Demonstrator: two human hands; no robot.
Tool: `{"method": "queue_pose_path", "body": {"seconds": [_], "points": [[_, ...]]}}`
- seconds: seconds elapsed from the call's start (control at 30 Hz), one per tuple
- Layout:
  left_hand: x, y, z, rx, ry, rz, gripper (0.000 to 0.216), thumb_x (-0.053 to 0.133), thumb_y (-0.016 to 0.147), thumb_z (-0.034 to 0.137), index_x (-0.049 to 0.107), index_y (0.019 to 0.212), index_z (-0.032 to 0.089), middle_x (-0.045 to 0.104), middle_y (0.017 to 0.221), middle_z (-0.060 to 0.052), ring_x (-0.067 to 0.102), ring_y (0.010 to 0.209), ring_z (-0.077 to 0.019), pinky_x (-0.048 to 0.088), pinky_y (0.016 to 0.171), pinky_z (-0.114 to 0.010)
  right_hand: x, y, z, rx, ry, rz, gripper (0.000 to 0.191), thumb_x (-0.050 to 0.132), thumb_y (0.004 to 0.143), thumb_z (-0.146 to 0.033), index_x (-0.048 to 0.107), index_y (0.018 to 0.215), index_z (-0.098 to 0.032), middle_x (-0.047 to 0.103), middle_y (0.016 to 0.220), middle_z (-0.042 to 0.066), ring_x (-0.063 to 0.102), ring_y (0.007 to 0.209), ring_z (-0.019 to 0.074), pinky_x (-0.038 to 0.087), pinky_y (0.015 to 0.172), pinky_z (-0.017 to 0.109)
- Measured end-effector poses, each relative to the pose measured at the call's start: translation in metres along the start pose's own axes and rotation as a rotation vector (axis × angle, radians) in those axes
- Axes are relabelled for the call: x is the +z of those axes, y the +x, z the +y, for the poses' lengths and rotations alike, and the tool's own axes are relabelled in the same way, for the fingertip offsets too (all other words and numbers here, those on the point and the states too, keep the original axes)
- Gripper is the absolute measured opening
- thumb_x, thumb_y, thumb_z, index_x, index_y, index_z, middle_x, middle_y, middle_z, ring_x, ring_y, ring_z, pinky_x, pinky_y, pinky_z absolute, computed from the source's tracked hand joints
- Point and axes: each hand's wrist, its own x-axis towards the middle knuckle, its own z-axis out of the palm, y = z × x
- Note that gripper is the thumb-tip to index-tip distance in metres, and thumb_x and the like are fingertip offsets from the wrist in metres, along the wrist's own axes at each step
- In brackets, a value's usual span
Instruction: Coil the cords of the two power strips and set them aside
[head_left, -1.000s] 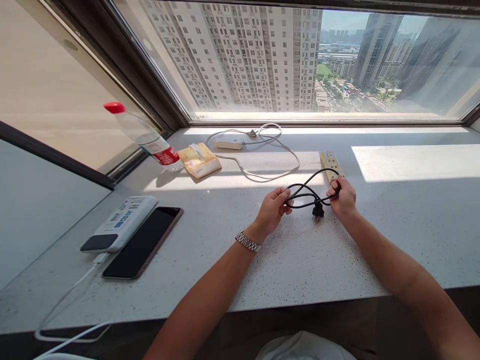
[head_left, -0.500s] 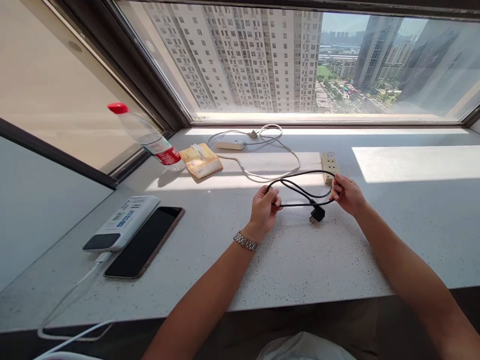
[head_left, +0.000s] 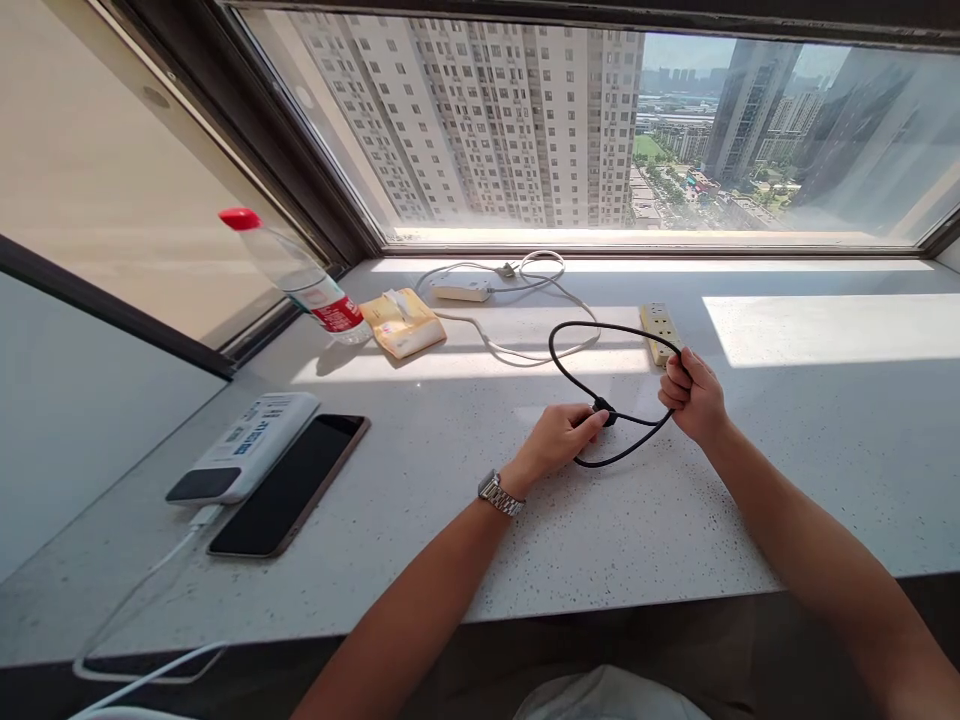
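Both hands were on the black cord [head_left: 577,375] mid-frame, looped above the speckled counter [head_left: 600,520]. Left hand [head_left: 559,440] pinched its plug end between the fingertips, right hand [head_left: 694,392] was fisted around the cord just beside the yellow power strip [head_left: 656,325]. Water bottle [head_left: 300,275] stood upper left.

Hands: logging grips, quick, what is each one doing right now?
Left hand: closed on the plug end of the black cable.
Right hand: closed around the same cable.
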Motion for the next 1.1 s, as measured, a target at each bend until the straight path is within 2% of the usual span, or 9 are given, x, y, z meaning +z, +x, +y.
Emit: {"method": "queue_pose_path", "body": {"seconds": [0.13,0.27,0.37,0.5,0.57,0.7,0.87,0.97,1.1], "points": [[-0.002,0.003,-0.003,0.022,-0.036,0.293,0.037,0.075,0.069,0.05,0.066,0.087,0.019,0.068,0.084,-0.005,0.059,0.062,-0.0155,0.04,0.052,-0.023,0.005,-0.003,0.0,0.022,-0.033,-0.05,0.042,0.073,0.071,-0.06,0.055,0.075,-0.022,0.02,0.05,-0.01,0.015,0.039,0.0054,0.015,0.035,0.02],[-0.001,0.009,-0.006,0.136,-0.119,0.17,0.036,0.073,0.072,0.044,0.072,0.101,0.022,0.067,0.111,-0.009,0.062,0.095,-0.0219,0.046,0.068,-0.026,0.008,-0.007,0.0,0.099,-0.043,-0.147,0.047,0.074,0.067,-0.065,0.055,0.075,-0.022,0.021,0.049,-0.011,0.015,0.038,0.0049,0.014,0.036,0.02],[-0.003,0.014,-0.012,0.165,-0.167,0.171,0.028,0.064,0.081,0.044,0.075,0.089,0.02,0.068,0.098,-0.009,0.061,0.088,-0.021,0.046,0.071,-0.028,0.008,-0.009,-0.003,0.153,-0.064,-0.24,0.047,0.075,0.066,-0.064,0.057,0.075,-0.022,0.023,0.049,-0.011,0.017,0.038,0.0038,0.014,0.036,0.019],[-0.023,0.018,-0.017,0.195,0.003,0.556,0.02,0.067,0.079,0.038,0.076,0.083,0.021,0.06,0.084,-0.007,0.055,0.082,-0.0213,0.042,0.072,-0.029,0.004,-0.013,-0.013,0.131,-0.082,-0.328,0.033,0.079,0.066,-0.047,0.063,0.077,-0.021,0.028,0.047,-0.011,0.021,0.036,0.0031,0.015,0.035,0.017],[-0.037,0.02,-0.019,0.188,0.172,0.667,0.014,0.07,0.076,0.034,0.076,0.079,0.021,0.057,0.073,-0.006,0.052,0.08,-0.0227,0.039,0.073,-0.03,0.002,-0.015,-0.018,0.093,-0.067,-0.351,0.029,0.078,0.067,-0.043,0.067,0.08,-0.02,0.029,0.046,-0.011,0.022,0.035,0.0032,0.016,0.035,0.017],[-0.057,0.021,-0.023,0.042,0.319,0.703,0.017,0.065,0.078,0.034,0.073,0.084,0.021,0.051,0.055,-0.002,0.05,0.065,-0.0217,0.035,0.063,-0.03,-0.003,-0.017,-0.029,0.112,-0.099,-0.478,0.037,0.071,0.071,-0.05,0.072,0.089,-0.018,0.025,0.044,-0.011,0.019,0.035,0.0037,0.018,0.034,0.018],[-0.064,0.025,-0.029,-0.132,-0.323,0.642,0.031,0.057,0.078,0.031,0.063,0.106,0.018,0.068,0.079,-0.006,0.065,0.072,-0.0211,0.047,0.062,-0.029,-0.009,-0.015,-0.046,0.199,-0.515,-0.753,0.037,0.066,0.08,-0.05,0.075,0.074,-0.014,0.029,0.044,-0.008,0.021,0.04,0.0039,0.018,0.04,0.021],[-0.068,0.027,-0.028,-0.064,-0.739,0.674,0.03,0.059,0.078,0.03,0.06,0.105,0.019,0.069,0.092,-0.007,0.068,0.089,-0.0211,0.053,0.072,-0.031,-0.008,-0.016,-0.053,0.256,-0.776,-0.893,0.039,0.062,0.083,-0.05,0.076,0.075,-0.015,0.032,0.047,-0.006,0.024,0.044,0.005,0.019,0.043,0.022],[-0.078,0.028,-0.024,0.041,-1.01,0.81,0.014,0.067,0.079,0.025,0.058,0.088,0.02,0.066,0.083,-0.001,0.069,0.082,-0.0175,0.055,0.076,-0.031,0.005,-0.026,-0.051,0.384,-1.091,-0.936,0.042,0.06,0.084,-0.053,0.074,0.076,-0.014,0.037,0.052,-0.005,0.025,0.047,0.0062,0.021,0.045,0.023]]}}
